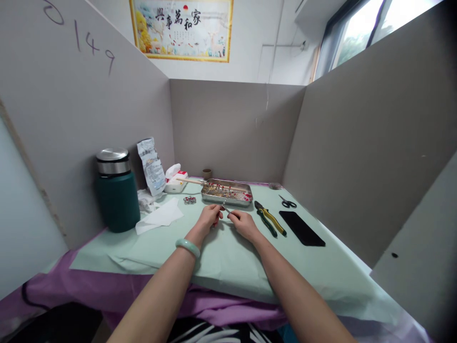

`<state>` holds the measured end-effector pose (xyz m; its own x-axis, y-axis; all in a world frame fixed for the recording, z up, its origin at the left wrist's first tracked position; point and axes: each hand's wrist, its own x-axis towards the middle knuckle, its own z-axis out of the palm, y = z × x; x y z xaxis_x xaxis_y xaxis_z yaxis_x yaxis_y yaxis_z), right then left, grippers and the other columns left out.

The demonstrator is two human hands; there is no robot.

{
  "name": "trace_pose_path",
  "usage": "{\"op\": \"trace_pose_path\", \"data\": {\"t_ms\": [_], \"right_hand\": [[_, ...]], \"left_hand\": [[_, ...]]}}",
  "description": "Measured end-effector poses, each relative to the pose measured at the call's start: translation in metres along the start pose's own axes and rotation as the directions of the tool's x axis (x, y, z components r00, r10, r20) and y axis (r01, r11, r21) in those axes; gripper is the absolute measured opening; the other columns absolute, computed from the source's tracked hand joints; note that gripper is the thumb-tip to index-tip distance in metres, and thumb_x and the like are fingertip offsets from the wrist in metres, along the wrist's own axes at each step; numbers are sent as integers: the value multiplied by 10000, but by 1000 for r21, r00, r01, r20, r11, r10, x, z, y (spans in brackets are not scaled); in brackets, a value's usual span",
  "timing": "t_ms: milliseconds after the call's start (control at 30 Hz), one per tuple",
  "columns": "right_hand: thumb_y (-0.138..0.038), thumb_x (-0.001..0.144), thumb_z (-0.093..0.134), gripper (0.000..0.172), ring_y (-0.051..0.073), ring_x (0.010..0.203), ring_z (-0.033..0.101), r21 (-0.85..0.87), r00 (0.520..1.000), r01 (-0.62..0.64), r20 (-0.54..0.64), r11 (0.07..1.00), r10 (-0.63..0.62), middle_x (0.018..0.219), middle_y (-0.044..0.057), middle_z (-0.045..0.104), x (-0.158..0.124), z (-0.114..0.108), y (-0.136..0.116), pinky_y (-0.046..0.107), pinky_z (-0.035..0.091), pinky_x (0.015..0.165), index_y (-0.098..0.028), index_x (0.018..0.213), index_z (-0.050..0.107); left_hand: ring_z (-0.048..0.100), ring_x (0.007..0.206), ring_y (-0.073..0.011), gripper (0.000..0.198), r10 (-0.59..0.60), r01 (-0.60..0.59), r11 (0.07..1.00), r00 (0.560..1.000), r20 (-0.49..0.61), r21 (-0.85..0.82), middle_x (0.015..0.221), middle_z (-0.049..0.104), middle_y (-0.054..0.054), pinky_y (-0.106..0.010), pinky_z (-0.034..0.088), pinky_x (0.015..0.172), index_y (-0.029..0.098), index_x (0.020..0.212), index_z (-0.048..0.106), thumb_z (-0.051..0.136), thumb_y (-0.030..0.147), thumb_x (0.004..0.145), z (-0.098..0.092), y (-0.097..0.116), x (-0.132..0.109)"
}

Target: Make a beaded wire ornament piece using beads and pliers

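Note:
My left hand (210,216) is closed in a pinch over the table, a jade-green bangle (188,247) around its wrist. What its fingertips hold is too small to name. Close by on the right, my right hand (244,224) is wrapped around a thin metal tool (227,209) whose tip points at the left fingertips. Whether it is tweezers or something else I cannot make out. Just beyond both hands stands a metal tray (228,202) with red and gold beads or trinkets and a wooden stick lying across it.
Right of my hands lie green-and-yellow pliers (270,220), scissors (288,203) and a black phone-like slab (302,228). Leftward are a beaded piece (190,200), white paper (160,216), a tissue pack (176,182), a silvery pouch (152,166) and a green flask (118,200). Grey partitions (235,128) enclose the table.

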<state>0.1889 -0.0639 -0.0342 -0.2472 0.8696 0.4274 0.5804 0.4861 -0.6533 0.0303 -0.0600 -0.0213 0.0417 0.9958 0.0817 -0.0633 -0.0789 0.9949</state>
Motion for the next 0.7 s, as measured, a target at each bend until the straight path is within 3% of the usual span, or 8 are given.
{"op": "trace_pose_path", "data": {"t_ms": [233, 467, 700], "right_hand": [[-345, 826, 434, 312, 169, 682, 548, 26, 1000, -21, 19, 999, 21, 706, 17, 660, 0, -2, -1, 244, 353, 633, -187, 749, 692], [-352, 809, 439, 325, 167, 671, 540, 54, 999, -39, 34, 998, 37, 679, 13, 645, 3, -1, 1, 240, 336, 606, -174, 763, 707], [-372, 802, 448, 331, 154, 623, 488, 57, 999, -38, 24, 998, 37, 596, -4, 571, 5, 0, 3, 241, 300, 570, -167, 705, 690]], "left_hand": [[327, 328, -51, 208, 41, -46, 992, 998, 42, 119, 525, 508, 22, -207, 262, 345, 143, 683, 583, 510, 304, 794, 0, -1, 1], [356, 344, -58, 207, 105, -95, 940, 994, -12, 328, 567, 545, 25, -216, 248, 376, 139, 736, 648, 479, 257, 763, -3, -2, 2], [400, 420, -87, 223, 173, -132, 866, 984, -41, 483, 531, 582, 7, -233, 306, 467, 153, 625, 649, 485, 246, 742, -4, -2, 4]]}}
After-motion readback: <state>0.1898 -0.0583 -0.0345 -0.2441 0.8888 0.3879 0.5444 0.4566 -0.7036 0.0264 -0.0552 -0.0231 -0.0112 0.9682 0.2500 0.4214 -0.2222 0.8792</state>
